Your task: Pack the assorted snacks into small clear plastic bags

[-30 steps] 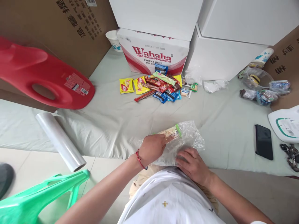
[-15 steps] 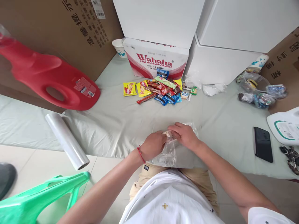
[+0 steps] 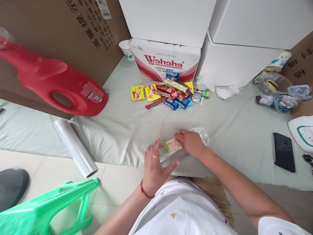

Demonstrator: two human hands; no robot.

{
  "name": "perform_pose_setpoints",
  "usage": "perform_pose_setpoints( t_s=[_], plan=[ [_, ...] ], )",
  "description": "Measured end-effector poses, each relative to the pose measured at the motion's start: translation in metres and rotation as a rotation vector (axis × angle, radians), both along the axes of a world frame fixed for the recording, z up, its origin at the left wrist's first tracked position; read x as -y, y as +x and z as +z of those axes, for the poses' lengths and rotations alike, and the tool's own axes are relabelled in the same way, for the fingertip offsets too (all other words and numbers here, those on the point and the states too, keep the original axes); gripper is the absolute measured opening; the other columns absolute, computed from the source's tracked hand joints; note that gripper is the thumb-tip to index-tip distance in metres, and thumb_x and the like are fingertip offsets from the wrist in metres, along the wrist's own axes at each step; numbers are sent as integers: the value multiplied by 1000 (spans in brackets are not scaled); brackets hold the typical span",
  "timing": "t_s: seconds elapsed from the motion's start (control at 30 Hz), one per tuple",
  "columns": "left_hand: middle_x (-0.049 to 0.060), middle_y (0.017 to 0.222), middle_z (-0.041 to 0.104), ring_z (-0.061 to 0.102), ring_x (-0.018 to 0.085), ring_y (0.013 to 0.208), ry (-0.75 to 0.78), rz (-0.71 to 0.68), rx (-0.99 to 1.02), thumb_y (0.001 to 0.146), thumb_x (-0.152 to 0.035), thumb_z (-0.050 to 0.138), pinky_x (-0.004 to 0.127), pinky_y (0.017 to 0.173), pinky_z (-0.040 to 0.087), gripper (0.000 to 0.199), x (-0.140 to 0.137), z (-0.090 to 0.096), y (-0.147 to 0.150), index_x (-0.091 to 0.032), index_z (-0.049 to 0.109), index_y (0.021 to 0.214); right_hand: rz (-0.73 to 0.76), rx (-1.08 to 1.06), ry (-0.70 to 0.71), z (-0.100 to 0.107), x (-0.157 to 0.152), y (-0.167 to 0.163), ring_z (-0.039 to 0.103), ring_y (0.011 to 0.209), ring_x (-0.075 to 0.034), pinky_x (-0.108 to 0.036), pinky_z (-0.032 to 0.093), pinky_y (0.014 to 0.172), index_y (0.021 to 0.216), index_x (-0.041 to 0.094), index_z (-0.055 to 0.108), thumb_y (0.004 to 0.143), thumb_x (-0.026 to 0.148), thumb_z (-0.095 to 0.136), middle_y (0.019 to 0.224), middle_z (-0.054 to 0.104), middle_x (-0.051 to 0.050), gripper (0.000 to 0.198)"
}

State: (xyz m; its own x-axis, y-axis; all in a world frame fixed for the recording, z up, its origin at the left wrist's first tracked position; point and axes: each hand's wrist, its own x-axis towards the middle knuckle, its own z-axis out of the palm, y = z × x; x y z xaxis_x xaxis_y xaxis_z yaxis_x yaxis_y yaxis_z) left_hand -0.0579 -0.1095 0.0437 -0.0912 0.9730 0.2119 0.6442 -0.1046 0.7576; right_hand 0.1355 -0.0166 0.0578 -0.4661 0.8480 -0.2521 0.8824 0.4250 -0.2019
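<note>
A pale beige snack packet with a green end (image 3: 174,146) lies near the table's front edge, with clear plastic film (image 3: 201,133) around and under it. My right hand (image 3: 192,143) rests on the packet's right part, its fingers pinched together on the packet and film. To the left, my left hand (image 3: 154,166) is open, fingers and thumb spread, holding nothing. It partly covers the film's left end. Farther back lies a pile of wrapped snacks (image 3: 173,91) in red, blue, yellow and green.
A roll of plastic film (image 3: 75,148) and a red jug (image 3: 61,83) are on the left. Behind the snacks stands a Wahaha carton (image 3: 166,62). At right are a phone (image 3: 284,152), a clear bowl (image 3: 281,80) and wrapped bundles (image 3: 285,103). A green stool (image 3: 49,202) stands below left.
My left hand has let go of the film, opened and drawn back down to the left. The packet shows more plainly now. My right hand stays on it.
</note>
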Motion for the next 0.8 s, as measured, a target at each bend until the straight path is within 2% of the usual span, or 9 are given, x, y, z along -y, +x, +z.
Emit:
perform_pose_setpoints(
  t_s=[0.1,0.23,0.33,0.43,0.5,0.57,0.63,0.67,0.8],
  plan=[
    [1,69,66,64,20,71,-216,238,52,96,-58,52,33,73,49,43,-8,-6,3,-19,71,100,34,-50,-38,9,-6,5,62,75,-15,-31,21,59,104,24,72,109,34,41,95,71,-3,33],
    [-4,54,50,50,15,55,-336,370,14,95,-52,50,29,60,40,38,-14,-20,-20,-21,66,78,81,-186,-90,18,-27,14,66,89,-16,-28,30,65,106,23,73,106,31,51,101,75,-2,24],
    [-2,67,57,55,18,65,-218,431,-69,85,-42,62,32,67,45,27,-9,-26,-36,-20,68,99,132,-176,-87,17,-45,15,67,95,-17,-27,31,67,107,22,73,106,32,52,106,76,-3,24],
    [5,87,62,60,24,86,149,507,-256,80,-29,67,40,81,49,32,-1,-12,-41,-18,65,109,195,-111,-81,10,-55,9,67,96,-18,-28,30,66,109,23,72,106,35,50,109,75,-4,25],
    [7,92,65,61,24,91,458,411,-342,81,-18,66,42,87,48,25,3,10,-34,-19,65,106,243,-82,-82,6,-57,3,67,97,-18,-28,30,66,110,23,72,106,34,50,111,75,-4,24],
    [4,89,67,64,21,89,652,59,-308,83,-8,62,38,87,50,27,2,31,-19,-24,67,104,273,-70,-78,4,-56,-1,67,99,-18,-28,31,67,113,23,70,105,34,51,112,75,-4,23],
    [6,103,74,67,21,106,517,-337,-213,89,-5,53,37,93,52,41,-6,39,0,-25,65,122,273,-71,-75,4,-56,-4,68,98,-19,-27,33,67,115,23,70,105,33,52,112,75,-4,23],
    [9,117,74,65,22,119,428,-412,-214,92,-5,48,39,99,50,47,-13,37,9,-24,62,133,270,-78,-80,4,-57,-3,68,98,-19,-27,33,67,116,23,70,104,32,53,112,76,-4,23],
    [13,152,58,55,25,139,150,-423,-408,103,-16,37,47,113,41,51,-39,-6,31,-22,50,152,181,-158,-122,4,-70,16,69,96,-19,-26,36,71,118,24,71,99,28,58,110,78,-4,24]
  ],
)
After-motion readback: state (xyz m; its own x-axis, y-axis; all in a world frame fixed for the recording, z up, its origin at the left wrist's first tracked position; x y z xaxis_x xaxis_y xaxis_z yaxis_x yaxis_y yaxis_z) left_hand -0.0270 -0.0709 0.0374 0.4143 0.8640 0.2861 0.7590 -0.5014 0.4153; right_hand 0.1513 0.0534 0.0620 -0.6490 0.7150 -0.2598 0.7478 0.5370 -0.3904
